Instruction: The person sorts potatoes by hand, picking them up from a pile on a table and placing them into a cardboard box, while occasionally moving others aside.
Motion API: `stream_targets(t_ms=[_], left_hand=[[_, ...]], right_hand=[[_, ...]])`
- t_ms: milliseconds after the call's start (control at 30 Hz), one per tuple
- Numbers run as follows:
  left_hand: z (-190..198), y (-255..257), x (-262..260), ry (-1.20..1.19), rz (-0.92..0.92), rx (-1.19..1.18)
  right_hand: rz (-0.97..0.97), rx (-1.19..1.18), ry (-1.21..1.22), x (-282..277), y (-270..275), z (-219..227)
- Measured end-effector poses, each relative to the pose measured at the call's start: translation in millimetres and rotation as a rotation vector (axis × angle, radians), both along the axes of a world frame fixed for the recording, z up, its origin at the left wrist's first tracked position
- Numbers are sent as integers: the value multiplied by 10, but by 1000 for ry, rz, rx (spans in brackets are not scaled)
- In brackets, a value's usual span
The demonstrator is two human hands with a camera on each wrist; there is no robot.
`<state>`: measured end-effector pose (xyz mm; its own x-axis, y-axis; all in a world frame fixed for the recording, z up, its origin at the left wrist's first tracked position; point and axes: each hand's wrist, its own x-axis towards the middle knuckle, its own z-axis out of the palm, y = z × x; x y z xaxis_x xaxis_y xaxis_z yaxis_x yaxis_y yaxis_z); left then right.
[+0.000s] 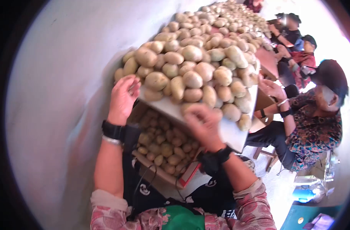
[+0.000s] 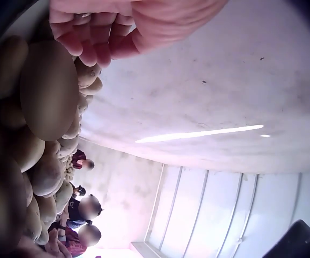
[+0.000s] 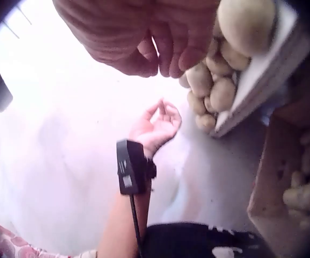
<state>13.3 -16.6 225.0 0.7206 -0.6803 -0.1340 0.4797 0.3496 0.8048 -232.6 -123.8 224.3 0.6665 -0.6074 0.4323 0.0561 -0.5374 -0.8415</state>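
Observation:
A large heap of potatoes (image 1: 193, 79) covers a white tabletop (image 1: 235, 134) in the head view. My left hand (image 1: 123, 97) is at the heap's left edge, its fingers loosely bent. In the left wrist view the left hand (image 2: 144, 24) appears beside the nearest potatoes, with nothing in it. My right hand (image 1: 204, 124) is blurred over the table's front edge, by the front potatoes. The right wrist view shows the right hand (image 3: 144, 37) with relaxed, bent fingers and no potato in them; its palm side is partly hidden.
Below the table edge stands a cardboard box (image 1: 143, 160) with smaller potatoes (image 1: 166, 147) inside. A wall (image 1: 56, 96) runs along the left. To the right sits a person in a patterned shirt (image 1: 317, 122), hand close to the heap; several others sit farther back.

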Motion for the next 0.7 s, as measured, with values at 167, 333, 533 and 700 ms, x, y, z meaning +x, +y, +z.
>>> stream_targets(t_ms=[167,333,533,700], left_hand=[[-103,45,88,44,23,-7],[-85,77,128,12,33,28],[-88,113,168,34,-27,-21],[-80,138,121,29,-32,-24]], right_hand=[[-278,-310,99,-60,-456,116],[-331,-474,365,-56,-574,-88],[-351,-376,481,0,-614,-165],[-329,-202,466,45,-683,-148]])
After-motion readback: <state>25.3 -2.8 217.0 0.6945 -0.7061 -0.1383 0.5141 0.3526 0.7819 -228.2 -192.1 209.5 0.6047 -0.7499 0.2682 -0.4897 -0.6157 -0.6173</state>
